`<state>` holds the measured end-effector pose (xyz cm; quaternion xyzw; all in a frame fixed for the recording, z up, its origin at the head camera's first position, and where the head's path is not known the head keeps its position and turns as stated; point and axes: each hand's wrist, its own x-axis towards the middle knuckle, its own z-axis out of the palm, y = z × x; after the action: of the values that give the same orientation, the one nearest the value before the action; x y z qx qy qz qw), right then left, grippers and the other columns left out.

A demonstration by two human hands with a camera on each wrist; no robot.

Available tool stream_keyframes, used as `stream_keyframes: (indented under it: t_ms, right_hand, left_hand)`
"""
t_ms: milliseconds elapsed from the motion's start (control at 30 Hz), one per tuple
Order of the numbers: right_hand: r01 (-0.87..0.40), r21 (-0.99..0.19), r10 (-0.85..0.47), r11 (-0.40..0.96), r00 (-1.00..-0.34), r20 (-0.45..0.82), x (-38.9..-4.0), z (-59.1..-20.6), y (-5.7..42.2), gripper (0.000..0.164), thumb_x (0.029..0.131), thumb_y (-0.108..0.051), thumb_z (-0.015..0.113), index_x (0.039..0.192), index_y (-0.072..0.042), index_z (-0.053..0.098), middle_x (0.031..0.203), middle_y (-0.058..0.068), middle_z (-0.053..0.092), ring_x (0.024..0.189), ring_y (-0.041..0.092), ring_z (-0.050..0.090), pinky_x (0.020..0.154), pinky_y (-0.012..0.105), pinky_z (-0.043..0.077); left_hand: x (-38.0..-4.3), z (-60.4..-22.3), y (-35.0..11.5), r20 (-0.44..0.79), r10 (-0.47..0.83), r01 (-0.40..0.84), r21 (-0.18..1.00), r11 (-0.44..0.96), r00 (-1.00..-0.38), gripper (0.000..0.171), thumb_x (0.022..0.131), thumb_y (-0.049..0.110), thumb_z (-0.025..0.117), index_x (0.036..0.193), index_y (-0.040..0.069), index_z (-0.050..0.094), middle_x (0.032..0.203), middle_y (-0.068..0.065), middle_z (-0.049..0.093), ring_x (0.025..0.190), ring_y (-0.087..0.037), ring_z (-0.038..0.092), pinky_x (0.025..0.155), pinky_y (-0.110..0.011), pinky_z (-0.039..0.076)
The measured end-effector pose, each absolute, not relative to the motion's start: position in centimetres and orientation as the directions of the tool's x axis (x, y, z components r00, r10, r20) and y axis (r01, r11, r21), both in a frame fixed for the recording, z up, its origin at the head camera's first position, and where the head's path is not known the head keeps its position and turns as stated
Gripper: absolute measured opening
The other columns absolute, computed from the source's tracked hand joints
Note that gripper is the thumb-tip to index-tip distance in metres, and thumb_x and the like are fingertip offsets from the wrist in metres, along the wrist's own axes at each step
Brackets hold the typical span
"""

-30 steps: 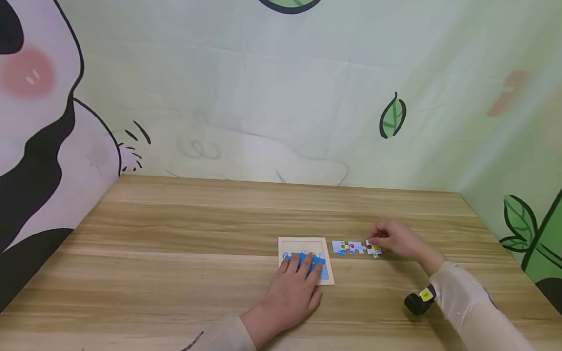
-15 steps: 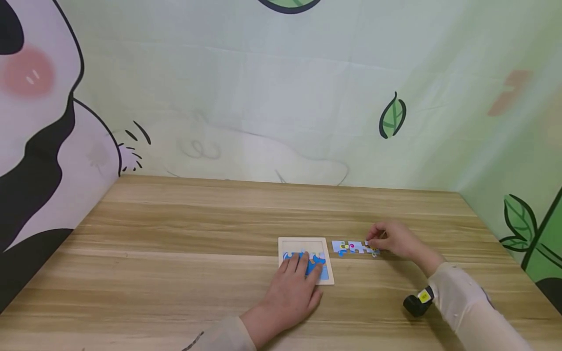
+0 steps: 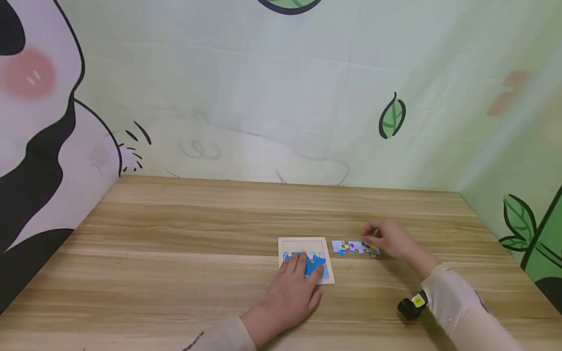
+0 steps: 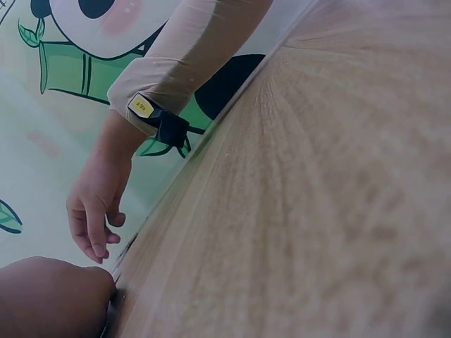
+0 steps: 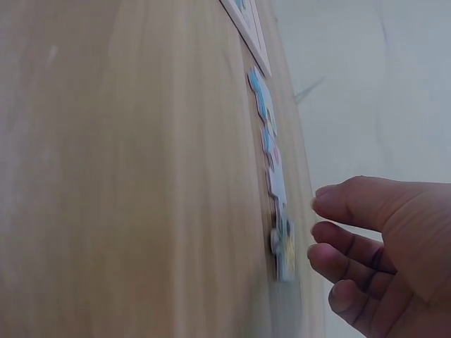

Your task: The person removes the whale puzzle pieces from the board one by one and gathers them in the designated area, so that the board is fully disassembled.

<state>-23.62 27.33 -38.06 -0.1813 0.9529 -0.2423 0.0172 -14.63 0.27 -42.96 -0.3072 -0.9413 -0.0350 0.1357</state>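
My left hand [image 3: 290,295] rests with extended fingers on a small wooden puzzle tray [image 3: 328,263], covering part of its blue picture; the tray's upper strip shows bare wood. To the tray's right lie three jigsaw pieces in a row: a left piece [image 3: 339,247], a middle piece [image 3: 355,247] and a right piece [image 3: 373,249] with yellow on it. My right hand [image 3: 391,239] hovers over the right piece, partly hiding it. In the right wrist view, thumb and loosely bent fingers [image 5: 345,260] stand apart from the pieces, holding nothing.
The wooden tabletop [image 3: 175,273] extends around the tray and meets a printed wall cloth [image 3: 246,122] at the back. A black wrist camera [image 3: 412,307] hangs at my right sleeve, above the table.
The right piece has slid left towards the middle piece under my right fingers. My right hand has since come off it and shifted slightly left. My left hand stays almost still.
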Motion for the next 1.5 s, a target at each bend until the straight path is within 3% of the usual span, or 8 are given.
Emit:
stream_keyframes:
  t_ms: [400,600,800,1067,1233,1500]
  right_hand:
    - [-0.409,-0.49,-0.405,0.77,-0.906,0.12,-22.8,-38.1,24.0,0.009,0.088,-0.011,0.066,0.094,-0.005,0.069,0.082,0.002,0.067,0.073,0.01,0.056,0.062,0.021,0.047]
    - [-0.46,-0.466,-0.45,0.756,-0.882,0.14,-22.4,-38.3,22.2,0.007,0.088,-0.012,0.067,0.093,-0.009,0.07,0.082,-0.002,0.066,0.076,0.008,0.056,0.067,0.023,0.047]
    - [-0.517,-0.482,-0.515,0.707,-0.844,0.15,-22.2,-38.6,20.6,0.012,0.086,-0.007,0.066,0.097,-0.004,0.069,0.088,0.004,0.068,0.079,0.011,0.058,0.071,0.027,0.051]
    - [-0.518,-0.495,-0.554,0.697,-0.828,0.087,-21.8,-38.7,19.0,0.015,0.088,-0.013,0.067,0.1,-0.005,0.068,0.089,0.002,0.065,0.078,0.008,0.057,0.072,0.026,0.05]
    - [-0.524,-0.464,-0.56,0.714,-0.825,0.071,-21.7,-38.8,18.6,0.013,0.089,-0.015,0.066,0.099,-0.008,0.069,0.088,-0.001,0.063,0.076,0.006,0.054,0.068,0.02,0.045]
    - [-0.542,-0.403,-0.567,0.737,-0.821,0.066,-21.7,-39.0,17.9,0.007,0.089,-0.013,0.066,0.093,-0.01,0.07,0.087,-0.002,0.061,0.077,0.008,0.051,0.07,0.023,0.045]
  left_hand:
    - [-14.6,-42.8,0.2,0.255,0.58,0.592,-0.034,0.805,-0.774,0.042,0.098,0.042,0.045,0.137,0.028,0.052,0.136,-0.021,0.052,0.128,-0.034,0.05,0.107,-0.043,0.041]
    - [-14.5,-42.8,0.2,0.261,0.589,0.6,-0.044,0.799,-0.765,0.041,0.097,0.041,0.046,0.136,0.029,0.053,0.135,-0.022,0.054,0.127,-0.035,0.051,0.107,-0.043,0.042]
    - [-14.5,-42.7,0.2,0.273,0.584,0.597,-0.041,0.801,-0.765,0.041,0.097,0.041,0.047,0.135,0.029,0.055,0.134,-0.022,0.054,0.126,-0.035,0.052,0.106,-0.043,0.043]
    - [-14.5,-42.6,0.3,0.277,0.582,0.593,-0.051,0.804,-0.765,0.042,0.096,0.043,0.049,0.135,0.03,0.054,0.135,-0.022,0.054,0.126,-0.035,0.052,0.105,-0.044,0.044]
    - [-14.4,-42.6,0.3,0.289,0.587,0.596,-0.065,0.801,-0.756,0.041,0.096,0.043,0.049,0.134,0.03,0.055,0.134,-0.021,0.055,0.125,-0.035,0.053,0.104,-0.043,0.045]
    - [-14.5,-42.7,0.3,0.291,0.591,0.599,-0.07,0.798,-0.753,0.04,0.096,0.043,0.05,0.134,0.03,0.056,0.133,-0.021,0.056,0.125,-0.034,0.053,0.104,-0.043,0.045]
